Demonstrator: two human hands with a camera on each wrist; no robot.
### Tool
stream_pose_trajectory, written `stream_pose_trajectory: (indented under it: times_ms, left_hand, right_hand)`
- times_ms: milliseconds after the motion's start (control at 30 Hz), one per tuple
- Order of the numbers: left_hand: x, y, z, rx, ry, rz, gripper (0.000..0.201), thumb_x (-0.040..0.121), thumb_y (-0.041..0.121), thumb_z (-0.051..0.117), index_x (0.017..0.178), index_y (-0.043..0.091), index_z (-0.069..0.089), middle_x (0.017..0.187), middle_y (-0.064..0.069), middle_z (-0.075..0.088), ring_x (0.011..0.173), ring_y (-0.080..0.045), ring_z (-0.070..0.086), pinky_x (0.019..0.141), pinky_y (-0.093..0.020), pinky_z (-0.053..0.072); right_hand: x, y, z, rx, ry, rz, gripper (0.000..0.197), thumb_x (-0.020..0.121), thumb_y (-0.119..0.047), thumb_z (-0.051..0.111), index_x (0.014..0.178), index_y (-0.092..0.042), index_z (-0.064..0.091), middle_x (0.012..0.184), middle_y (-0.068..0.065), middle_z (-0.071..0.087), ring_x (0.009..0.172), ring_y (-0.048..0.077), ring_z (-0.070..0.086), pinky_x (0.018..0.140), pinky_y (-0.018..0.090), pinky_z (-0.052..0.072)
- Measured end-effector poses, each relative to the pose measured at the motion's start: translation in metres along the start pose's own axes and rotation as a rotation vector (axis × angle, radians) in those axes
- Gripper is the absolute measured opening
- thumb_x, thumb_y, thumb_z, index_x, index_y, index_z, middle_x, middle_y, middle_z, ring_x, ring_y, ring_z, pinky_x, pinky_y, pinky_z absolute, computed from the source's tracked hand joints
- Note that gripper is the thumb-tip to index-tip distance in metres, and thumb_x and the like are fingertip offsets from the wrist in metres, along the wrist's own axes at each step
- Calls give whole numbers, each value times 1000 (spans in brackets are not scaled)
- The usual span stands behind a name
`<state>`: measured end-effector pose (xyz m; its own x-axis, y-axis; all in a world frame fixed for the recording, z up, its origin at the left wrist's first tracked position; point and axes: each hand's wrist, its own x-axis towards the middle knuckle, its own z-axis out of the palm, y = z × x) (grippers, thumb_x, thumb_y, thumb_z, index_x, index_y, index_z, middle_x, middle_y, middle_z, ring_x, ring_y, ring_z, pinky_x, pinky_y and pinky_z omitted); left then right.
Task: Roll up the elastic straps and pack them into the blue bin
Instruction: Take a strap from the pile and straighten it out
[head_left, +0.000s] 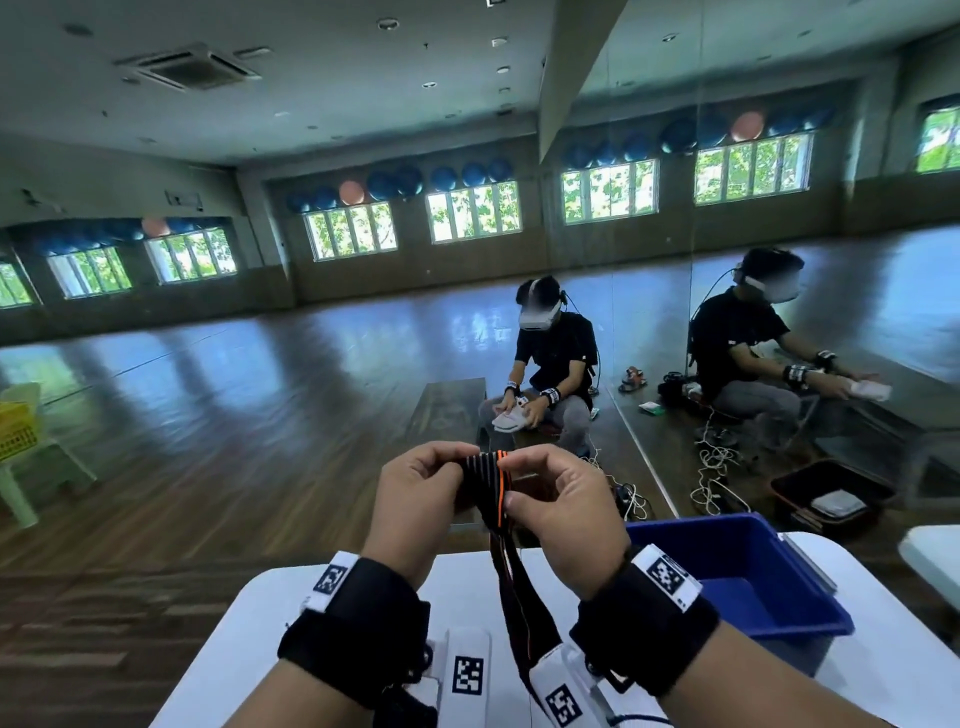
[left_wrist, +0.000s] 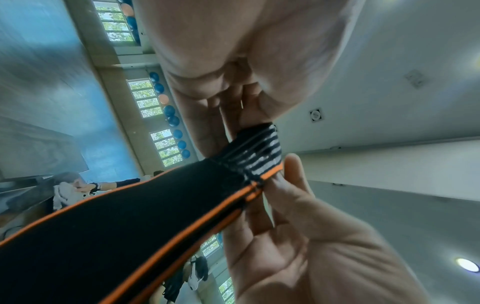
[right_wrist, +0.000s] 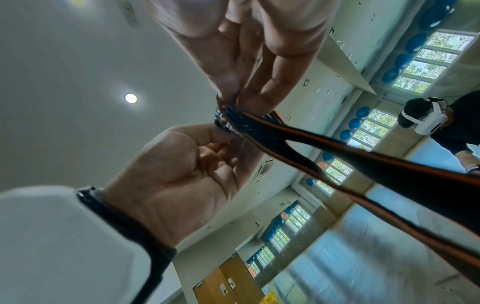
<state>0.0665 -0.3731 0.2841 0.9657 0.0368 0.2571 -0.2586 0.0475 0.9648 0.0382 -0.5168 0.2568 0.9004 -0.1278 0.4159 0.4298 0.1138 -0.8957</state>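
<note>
Head view: I'm pinching the strap (head_left: 488, 480).
Left hand (head_left: 415, 501) and right hand (head_left: 569, 506) are gripping its striped end, left of the bin (head_left: 737, 577).

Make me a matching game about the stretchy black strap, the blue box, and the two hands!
Things:
1. black elastic strap with orange edges
2. blue plastic bin
3. left hand
4. white table

States:
a. stands at the table's right end
b. lies under both wrists
c. hangs down from the fingers
d. pinches the strap's striped end

Pairs: 1-c, 2-a, 3-d, 4-b
</note>
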Motion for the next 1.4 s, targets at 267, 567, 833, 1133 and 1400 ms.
stream_pose_trajectory:
  times_ms: [267,567,833,1133,1400]
  left_hand:
    - [-18,-25,4,58,-137,134,56,78,15,55,132,27,52,121,3,65,107,-13,65,88,-34,54]
    - [-43,-52,24,99,20,209,30,84,7,67,100,27,53,83,-11,72,74,-23,68,71,-45,53]
    - [-43,-46,25,35,44,270,18,93,1,56,92,18,49,83,-5,60,76,-16,56,71,-33,45]
    - [-58,-60,31,-90,-138,71,31,81,7,59,110,18,60,102,-6,71,91,-16,63,77,-31,49]
    - [-61,-86,35,-78,-131,-65,57,69,-1,55,122,21,60,122,-5,68,114,-20,65,96,-38,53]
  right_hand:
    - [-1,-12,-13,148,-14,67,38,84,26,42,102,2,66,98,21,72,88,31,70,77,47,62]
    - [3,-32,-27,-11,-29,21,45,81,24,39,101,-7,66,100,8,72,88,18,68,73,36,58]
    - [-20,1,-50,-518,9,-98,17,81,-19,71,88,-30,59,95,-6,57,85,8,60,80,28,51]
    - [-40,31,-40,-167,70,79,19,78,-36,59,95,-33,49,94,16,63,84,36,62,83,63,49]
    - [-44,51,-42,-47,31,278,29,79,-9,60,98,-28,49,105,22,63,90,33,64,84,54,53]
